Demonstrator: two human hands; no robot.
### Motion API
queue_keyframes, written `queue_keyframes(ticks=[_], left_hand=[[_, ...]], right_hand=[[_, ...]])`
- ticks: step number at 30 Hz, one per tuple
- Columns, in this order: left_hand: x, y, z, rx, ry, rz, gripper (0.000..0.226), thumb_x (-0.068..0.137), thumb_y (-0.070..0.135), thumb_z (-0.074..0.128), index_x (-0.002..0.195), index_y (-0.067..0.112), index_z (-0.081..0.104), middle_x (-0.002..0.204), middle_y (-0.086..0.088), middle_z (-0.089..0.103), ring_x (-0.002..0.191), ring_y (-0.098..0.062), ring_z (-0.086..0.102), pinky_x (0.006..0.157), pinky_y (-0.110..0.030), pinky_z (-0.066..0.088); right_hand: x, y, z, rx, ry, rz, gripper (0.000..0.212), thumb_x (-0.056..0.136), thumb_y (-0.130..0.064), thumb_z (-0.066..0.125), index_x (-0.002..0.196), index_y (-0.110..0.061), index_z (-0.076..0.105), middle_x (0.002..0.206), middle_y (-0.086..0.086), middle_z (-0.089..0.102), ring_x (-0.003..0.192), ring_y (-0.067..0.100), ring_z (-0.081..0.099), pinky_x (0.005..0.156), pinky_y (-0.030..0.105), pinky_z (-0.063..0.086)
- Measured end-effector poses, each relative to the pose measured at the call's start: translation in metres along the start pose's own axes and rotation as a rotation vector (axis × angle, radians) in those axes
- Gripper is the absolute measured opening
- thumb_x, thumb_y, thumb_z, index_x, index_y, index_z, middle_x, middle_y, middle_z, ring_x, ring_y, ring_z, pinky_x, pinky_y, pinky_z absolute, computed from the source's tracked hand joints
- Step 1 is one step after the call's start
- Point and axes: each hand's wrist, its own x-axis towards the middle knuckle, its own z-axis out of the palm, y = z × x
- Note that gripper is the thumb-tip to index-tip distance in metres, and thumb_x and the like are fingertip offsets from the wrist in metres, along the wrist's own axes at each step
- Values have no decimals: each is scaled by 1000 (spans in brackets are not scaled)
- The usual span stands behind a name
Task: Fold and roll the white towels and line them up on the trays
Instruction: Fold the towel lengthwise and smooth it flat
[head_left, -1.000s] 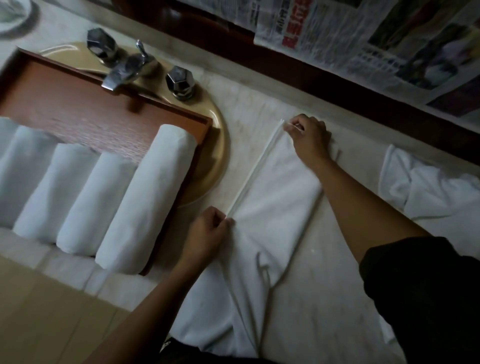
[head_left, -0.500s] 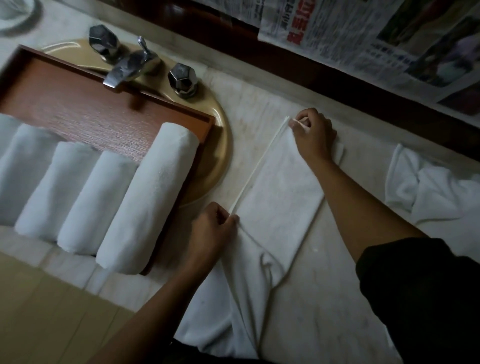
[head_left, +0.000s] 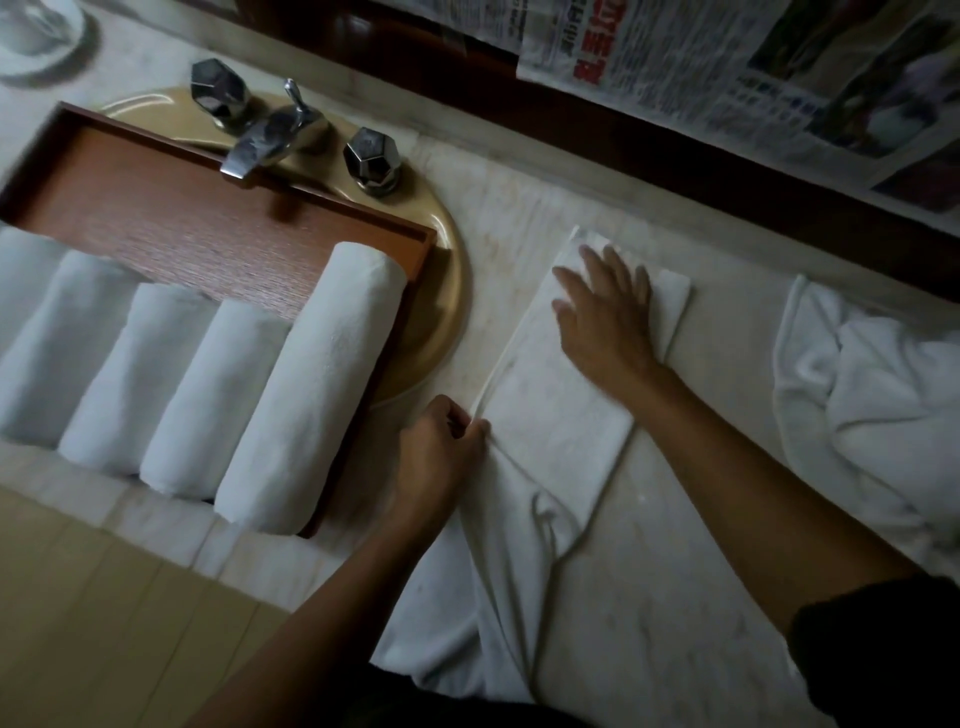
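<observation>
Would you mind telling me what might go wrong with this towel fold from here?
The half-folded white towel is bunched at its near end; if the left hand loses its pinch, edges may misalign. The right hand, flat on it, could push in wrinkles.

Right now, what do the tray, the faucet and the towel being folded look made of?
The tray looks like wood or wood-grain laminate, reddish brown and matte, with fine grain lines. The faucet is polished metal, probably chrome-plated, given its mirror-like glints. The folded towel seems soft white cloth, likely cotton terry: fuzzy surface, limp creases.
</observation>
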Motion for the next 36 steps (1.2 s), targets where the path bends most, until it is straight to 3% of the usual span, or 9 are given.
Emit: queue_keyframes(ticks=[3, 6, 13, 21, 26, 28, 30, 34, 36], left_hand=[[1, 4, -4, -11, -179, -75, 14, 92, 35, 73, 94, 23, 65, 92, 0, 72, 82, -19, 71, 74, -45, 63], [-6, 6, -7, -184, -419, -256, 12, 94, 33, 71, 99, 21, 69, 102, -7, 73, 94, -29, 73, 82, -51, 61], [-26, -23, -9, -30, -85, -137, 22, 93, 42, 71, 90, 22, 64, 89, 4, 71, 80, -17, 70, 73, -49, 61], [-27, -25, -4, 3, 3, -51, 20, 92, 33, 72, 86, 18, 60, 82, 1, 68, 76, -19, 66, 70, -49, 59], [-25, -28, -6, 24, -10, -16, 21, 93, 33, 72, 89, 16, 60, 84, 3, 66, 78, -17, 64, 70, -44, 58], [-23, -32, -5, 36, -37, -9, 20, 95, 34, 70, 90, 17, 60, 85, 2, 65, 78, -18, 64, 70, -43, 58], [-20, -32, -7, -32, -120, -84, 22, 97, 34, 69, 96, 13, 64, 90, -5, 67, 82, -23, 67, 72, -42, 59], [-22, -29, -24, -576, -519, -526, 36, 94, 27, 73, 120, 3, 67, 111, -18, 74, 104, -35, 72, 95, -48, 59], [-34, -34, -30, -528, -666, -534, 35, 94, 25, 74, 124, 8, 67, 115, -13, 75, 109, -33, 72, 100, -49, 56]], right_hand=[[-22, 6, 9, -38, -122, 15, 60, 106, -54, 25, 162, -34, 19, 171, -3, 12, 158, 23, 7, 123, 61, 7], [-16, 12, 7, -13, -135, 23, 59, 107, -55, 19, 162, -36, 14, 172, -5, 8, 158, 21, 3, 124, 59, 6], [-16, 11, 2, 1, -132, 32, 58, 107, -55, 21, 162, -37, 16, 172, -8, 9, 158, 18, 3, 125, 56, 6], [-14, 9, 3, -43, -150, 33, 58, 107, -55, 19, 162, -37, 14, 172, -5, 7, 158, 22, 1, 124, 62, 5], [-57, -32, -5, 19, 67, 21, 54, 104, -43, 44, 156, -29, 39, 167, 8, 27, 156, 32, 16, 122, 63, 10], [-92, -51, -1, 111, 34, -47, 51, 103, -43, 47, 152, -29, 45, 164, 5, 33, 155, 29, 21, 122, 62, 15], [-115, -54, 7, 89, -98, -96, 52, 104, -48, 42, 155, -36, 38, 168, -2, 25, 157, 23, 15, 122, 60, 15], [-109, -41, 11, 37, -206, -118, 58, 103, -57, 26, 159, -43, 22, 171, -11, 9, 158, 17, 4, 124, 53, 10], [-107, -40, 10, 28, -223, -117, 58, 104, -58, 24, 159, -44, 19, 171, -11, 7, 158, 17, 2, 125, 53, 9]])
